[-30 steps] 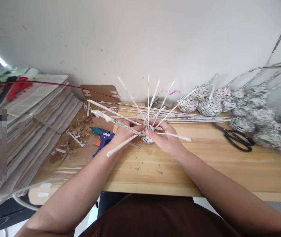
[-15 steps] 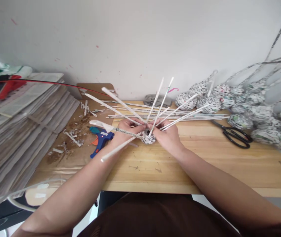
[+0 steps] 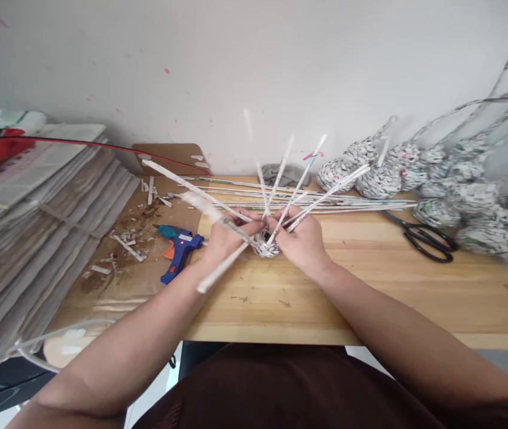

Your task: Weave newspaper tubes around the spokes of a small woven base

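Between my hands is a small woven newspaper piece [image 3: 266, 249], round at its base, with several rolled paper sticks [image 3: 177, 181] fanning out of it. My left hand [image 3: 229, 237] grips its left side, thumb and fingers closed near the foot of the sticks. From the right, my right hand [image 3: 299, 238] pinches the sticks close to the weave. The two thumbs almost meet at the middle. My fingertips partly hide the rim, and some stick ends on the left are smeared by motion.
A blue glue gun [image 3: 179, 250] lies left of my hands, near paper scraps [image 3: 128, 247] and stacked newspapers [image 3: 57, 238]. Loose paper sticks [image 3: 352, 204] lie behind. Black scissors [image 3: 427, 241] and several woven paper pieces [image 3: 379, 176] are to the right.
The sticks have swung round: one on the upper left now stands nearer the middle, and the lower left one has shifted right. Both hands stay on the woven piece.
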`<action>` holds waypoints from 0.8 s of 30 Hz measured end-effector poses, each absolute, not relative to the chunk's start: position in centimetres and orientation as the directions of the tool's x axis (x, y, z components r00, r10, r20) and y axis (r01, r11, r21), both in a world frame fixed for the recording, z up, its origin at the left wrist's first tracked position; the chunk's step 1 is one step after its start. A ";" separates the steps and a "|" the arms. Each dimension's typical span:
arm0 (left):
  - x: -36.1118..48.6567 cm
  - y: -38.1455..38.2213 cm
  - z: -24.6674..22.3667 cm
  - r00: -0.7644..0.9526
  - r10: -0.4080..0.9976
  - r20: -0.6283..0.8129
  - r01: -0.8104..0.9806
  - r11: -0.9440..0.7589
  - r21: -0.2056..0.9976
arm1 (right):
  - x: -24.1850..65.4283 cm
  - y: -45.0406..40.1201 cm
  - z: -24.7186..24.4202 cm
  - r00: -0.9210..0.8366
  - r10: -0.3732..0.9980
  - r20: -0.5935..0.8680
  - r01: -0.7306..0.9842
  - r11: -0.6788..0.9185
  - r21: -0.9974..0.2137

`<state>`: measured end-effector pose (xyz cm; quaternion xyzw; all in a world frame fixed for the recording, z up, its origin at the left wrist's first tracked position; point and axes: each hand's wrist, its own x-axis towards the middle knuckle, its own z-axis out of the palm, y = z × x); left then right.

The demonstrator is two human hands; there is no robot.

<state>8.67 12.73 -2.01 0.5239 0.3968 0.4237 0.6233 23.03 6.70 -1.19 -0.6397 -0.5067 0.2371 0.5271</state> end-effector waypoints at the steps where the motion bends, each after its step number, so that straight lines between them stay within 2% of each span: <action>1: 8.7 12.7 -2.0 0.337 0.941 -0.037 -0.120 0.082 0.989 | 23.1 6.7 -1.1 0.388 0.895 0.219 0.392 0.054 -0.918; 4: 8.7 12.5 -1.6 0.355 0.934 0.025 -0.101 0.011 0.995 | 23.2 6.9 -1.1 0.419 0.896 0.147 0.323 0.004 -0.946; 10: 8.7 11.8 -0.4 0.301 0.940 0.160 0.061 -0.187 0.980 | 23.6 7.2 -1.8 0.418 0.906 0.066 0.222 -0.032 -0.975; 16: 8.6 12.0 -0.4 0.318 0.942 0.106 0.063 -0.132 0.989 | 23.2 6.8 -1.6 0.362 0.931 0.049 0.105 0.012 -0.994; 20: 8.4 12.0 -0.1 0.350 0.929 0.125 0.069 -0.158 0.985 | 23.1 6.8 -1.6 0.376 0.921 0.099 0.123 0.056 -0.991; 24: 8.2 12.3 -0.3 0.378 0.925 0.027 0.023 -0.038 0.999 | 23.1 6.8 -1.7 0.393 0.918 0.055 0.066 0.032 -0.997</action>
